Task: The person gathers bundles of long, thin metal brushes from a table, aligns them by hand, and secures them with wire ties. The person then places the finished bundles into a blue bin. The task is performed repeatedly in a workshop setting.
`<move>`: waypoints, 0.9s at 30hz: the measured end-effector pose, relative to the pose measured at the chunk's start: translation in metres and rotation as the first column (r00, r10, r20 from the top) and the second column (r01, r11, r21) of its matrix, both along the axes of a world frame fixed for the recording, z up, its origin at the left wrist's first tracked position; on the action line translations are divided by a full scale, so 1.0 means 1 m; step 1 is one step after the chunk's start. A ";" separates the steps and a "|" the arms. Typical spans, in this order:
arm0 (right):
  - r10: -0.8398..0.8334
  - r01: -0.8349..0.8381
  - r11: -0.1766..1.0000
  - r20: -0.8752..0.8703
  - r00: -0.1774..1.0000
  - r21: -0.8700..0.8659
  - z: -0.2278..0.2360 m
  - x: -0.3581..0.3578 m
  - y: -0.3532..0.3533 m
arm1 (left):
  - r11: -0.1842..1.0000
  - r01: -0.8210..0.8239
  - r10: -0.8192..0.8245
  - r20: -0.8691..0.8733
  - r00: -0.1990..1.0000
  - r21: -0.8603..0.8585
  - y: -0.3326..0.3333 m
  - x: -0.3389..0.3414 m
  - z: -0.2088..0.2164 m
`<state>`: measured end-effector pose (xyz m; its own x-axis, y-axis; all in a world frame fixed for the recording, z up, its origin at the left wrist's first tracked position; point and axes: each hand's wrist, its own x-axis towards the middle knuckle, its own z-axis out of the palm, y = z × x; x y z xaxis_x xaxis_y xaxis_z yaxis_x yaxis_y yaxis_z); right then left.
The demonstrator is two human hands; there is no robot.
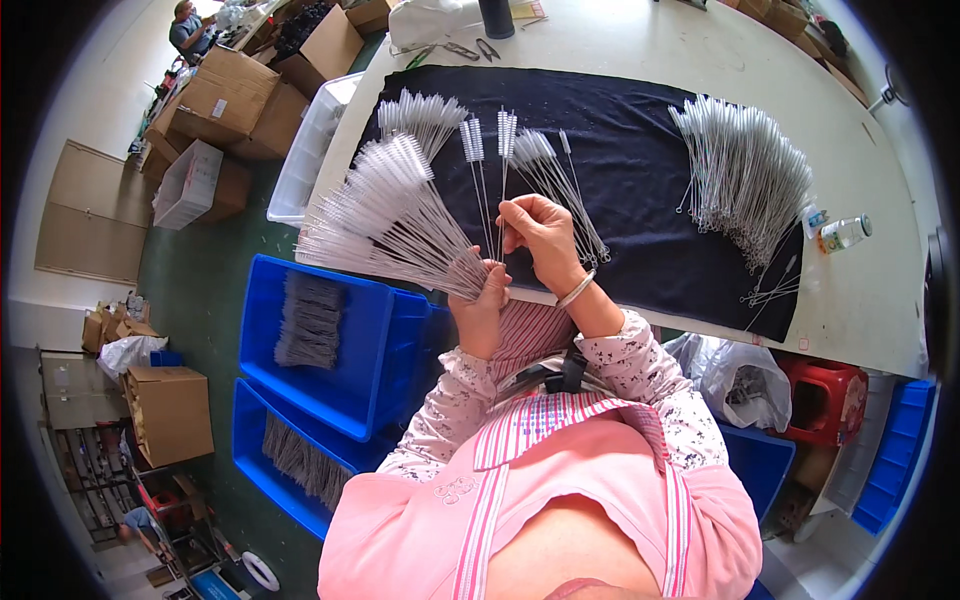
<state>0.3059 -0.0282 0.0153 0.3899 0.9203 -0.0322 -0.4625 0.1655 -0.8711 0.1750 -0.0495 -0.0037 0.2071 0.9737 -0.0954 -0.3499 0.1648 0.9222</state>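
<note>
Your left grip (484,305) clasps fanned brushes (395,212) by their wires (445,250), likely sparing the bristles (400,160) toward ten o'clock; your right grip (545,235) pinches separate brushes (507,135) pointing toward twelve.

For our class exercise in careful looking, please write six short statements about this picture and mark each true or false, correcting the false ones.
1. The left hand holds a fanned bundle of white brushes. True.
2. The right hand rests on the big brush pile. False: it is close to the left hand, with its fingers on a few separate brushes.
3. A dark cloth covers part of the pale table. True.
4. The big brush pile lies inside a cardboard box. False: it lies mostly on the dark cloth.
5. An open blue bin in the picture's left half holds grey bundles. True.
6. The apron straps are plain black. False: they are striped pink and white.
</note>
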 end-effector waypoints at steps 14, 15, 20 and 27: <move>-0.078 0.101 0.994 0.448 0.891 -0.028 0.007 -0.014 -0.002 | 0.996 -0.065 0.067 -0.035 0.997 0.054 0.002 -0.001 -0.003; -0.092 0.118 0.993 0.488 0.868 -0.024 0.006 -0.014 -0.002 | 0.996 -0.066 0.068 -0.035 0.997 0.056 0.002 -0.001 -0.005; -0.166 0.181 0.983 0.637 0.753 0.041 -0.001 -0.015 -0.004 | 0.995 -0.100 0.100 -0.001 0.995 -0.004 -0.002 0.003 0.000; -0.133 0.106 0.990 0.368 0.920 0.092 -0.012 -0.015 -0.006 | 0.995 -0.103 0.103 -0.039 0.994 -0.005 -0.003 0.003 0.001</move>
